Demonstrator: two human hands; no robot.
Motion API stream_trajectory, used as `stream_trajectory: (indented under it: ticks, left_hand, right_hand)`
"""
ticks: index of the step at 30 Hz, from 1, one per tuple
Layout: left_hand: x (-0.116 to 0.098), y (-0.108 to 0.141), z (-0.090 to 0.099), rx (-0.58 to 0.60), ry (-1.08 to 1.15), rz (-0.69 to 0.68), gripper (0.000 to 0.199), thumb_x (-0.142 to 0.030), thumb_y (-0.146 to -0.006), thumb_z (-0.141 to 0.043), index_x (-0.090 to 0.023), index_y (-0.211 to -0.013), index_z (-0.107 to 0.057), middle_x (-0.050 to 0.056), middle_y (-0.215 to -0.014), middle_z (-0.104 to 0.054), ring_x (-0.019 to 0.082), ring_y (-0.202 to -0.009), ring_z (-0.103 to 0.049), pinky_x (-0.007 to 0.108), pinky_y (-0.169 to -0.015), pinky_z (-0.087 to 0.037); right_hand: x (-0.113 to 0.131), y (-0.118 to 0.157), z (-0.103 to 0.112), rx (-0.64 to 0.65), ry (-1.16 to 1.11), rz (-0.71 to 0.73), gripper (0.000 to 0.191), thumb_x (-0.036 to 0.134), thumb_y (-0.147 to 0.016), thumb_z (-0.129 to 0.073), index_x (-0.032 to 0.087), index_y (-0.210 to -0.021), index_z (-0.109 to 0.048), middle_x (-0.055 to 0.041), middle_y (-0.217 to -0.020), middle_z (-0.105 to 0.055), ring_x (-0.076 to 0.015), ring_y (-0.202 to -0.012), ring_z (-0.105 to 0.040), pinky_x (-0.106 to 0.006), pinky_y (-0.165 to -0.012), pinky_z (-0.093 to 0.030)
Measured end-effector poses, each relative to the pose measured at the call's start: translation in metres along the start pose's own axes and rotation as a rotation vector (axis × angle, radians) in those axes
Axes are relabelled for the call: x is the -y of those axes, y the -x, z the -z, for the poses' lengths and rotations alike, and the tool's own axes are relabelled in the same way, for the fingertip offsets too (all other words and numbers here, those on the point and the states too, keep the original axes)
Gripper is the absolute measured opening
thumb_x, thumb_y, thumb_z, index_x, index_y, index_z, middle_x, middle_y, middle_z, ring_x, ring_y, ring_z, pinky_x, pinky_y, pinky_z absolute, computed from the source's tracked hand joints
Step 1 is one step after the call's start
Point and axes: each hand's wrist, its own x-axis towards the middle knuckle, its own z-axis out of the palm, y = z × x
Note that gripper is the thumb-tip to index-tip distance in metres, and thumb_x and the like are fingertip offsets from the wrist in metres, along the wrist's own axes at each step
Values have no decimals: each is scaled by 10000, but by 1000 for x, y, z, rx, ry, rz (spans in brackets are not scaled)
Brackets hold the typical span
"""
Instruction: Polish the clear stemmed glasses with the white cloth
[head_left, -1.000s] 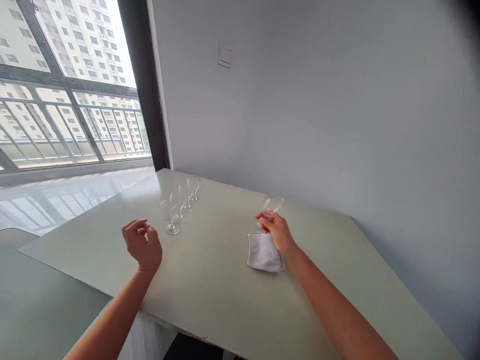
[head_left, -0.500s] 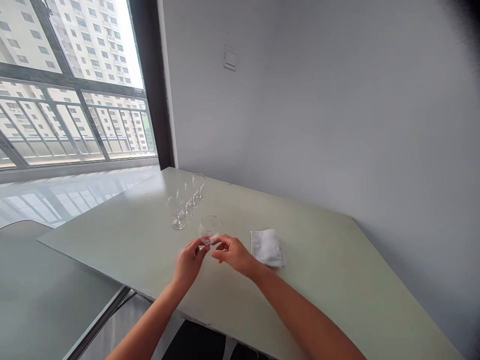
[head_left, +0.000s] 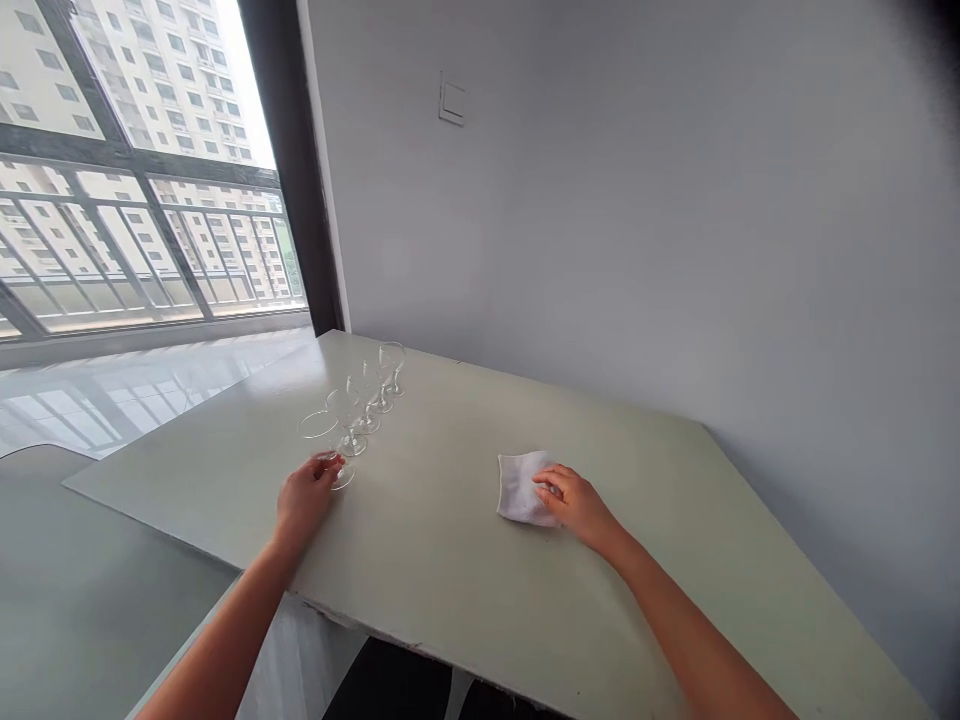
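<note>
Now the left hand (head_left: 306, 503) curls shut round the stem of a tilted clear wine glass (head_left: 321, 427), just before a row of clear stemmed glasses (head_left: 369, 395), while the right hand (head_left: 577, 508) lies loosely spread, touching a folded white cloth (head_left: 519, 488).

The left hand (head_left: 305, 503) and right hand (head_left: 577, 508) are bare and slender, with long, bare forearms (head_left: 217, 640).

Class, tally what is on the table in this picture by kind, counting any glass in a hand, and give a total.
Stemmed glasses standing in a row: 4
Stemmed glass held in the left hand: 1
White cloth under the right hand: 1
Total: 6
</note>
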Motion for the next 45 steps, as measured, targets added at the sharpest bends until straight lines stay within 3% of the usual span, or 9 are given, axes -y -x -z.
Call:
stream_trajectory:
  ticks: [6,13,19,22,26,29,36,40,45]
  left_hand:
    - [-4,-5,8,-12,-98,1,363,-333,-738,-477,-241,-1065,-605,35,-894,-654,194,-808,-589,256,-641,-397]
    - [-25,45,16,-349,-67,15,337,-384,-724,-483,-289,-1037,-568,-7,-847,-526,160,-736,-534,288,-701,-404]
    - [-48,103,-38,-125,262,-94,402,-498,-704,-495,-257,-1021,-543,-28,-711,-475,127,-578,-495,247,-571,-395]
    - [-49,117,-67,100,310,-219,414,-520,-698,-488,-215,-970,-553,-15,-714,-485,120,-550,-481,238,-534,-403]
    - [-46,120,-78,266,142,-274,348,-500,-713,-461,-232,-902,-578,9,-891,-568,106,-534,-479,250,-543,-425]
    - [-46,118,-73,266,103,-239,354,-509,-719,-433,-241,-902,-572,-1,-836,-582,122,-558,-506,255,-565,-438]
    - [-52,120,-73,280,98,-175,408,-557,-707,-423,-242,-924,-565,-17,-683,-548,142,-552,-514,254,-539,-427]
    - [-53,122,-73,288,100,-167,418,-560,-714,-429,-250,-963,-560,-17,-661,-553,148,-545,-515,253,-525,-417]
    - [-53,124,-73,296,110,-187,380,-535,-728,-432,-253,-943,-568,-12,-674,-570,143,-516,-500,253,-504,-407]
  right_hand:
    - [-15,7,-12,-11,385,105,358,326,-871,-418,217,-1180,-563,-83,-1300,-483,-255,-1219,-386,-432,-988,-336]
    - [-9,1,-44,248,376,122,538,497,-892,-318,255,-1372,-318,-39,-1495,-116,-282,-1363,-9,-472,-1087,-102]
    - [57,-26,-110,288,319,561,597,516,-902,-240,159,-1378,-288,-55,-1477,-200,-223,-1366,-20,-421,-1106,-14]
    - [57,-75,-117,271,349,510,589,510,-902,-249,155,-1368,-304,-63,-1473,-212,-234,-1360,-77,-430,-1098,-41]
    - [3,-136,-68,170,421,3,531,463,-897,-305,198,-1356,-330,-23,-1473,-220,-210,-1355,-97,-381,-1088,-88]
    - [-63,-141,-5,72,451,-355,506,415,-902,-290,204,-1360,-326,-39,-1476,-208,-223,-1354,-106,-389,-1072,-113]
    - [-200,-10,109,-136,493,-920,550,355,-906,-184,79,-1371,-282,-168,-1465,-170,-340,-1331,-135,-506,-1025,-150]
    - [-224,62,129,-214,507,-1086,557,367,-904,-163,87,-1371,-278,-172,-1461,-167,-340,-1328,-138,-511,-1014,-174]
    - [-210,71,113,-219,512,-1073,550,370,-910,-154,98,-1370,-286,-173,-1454,-184,-350,-1331,-122,-526,-1013,-157]
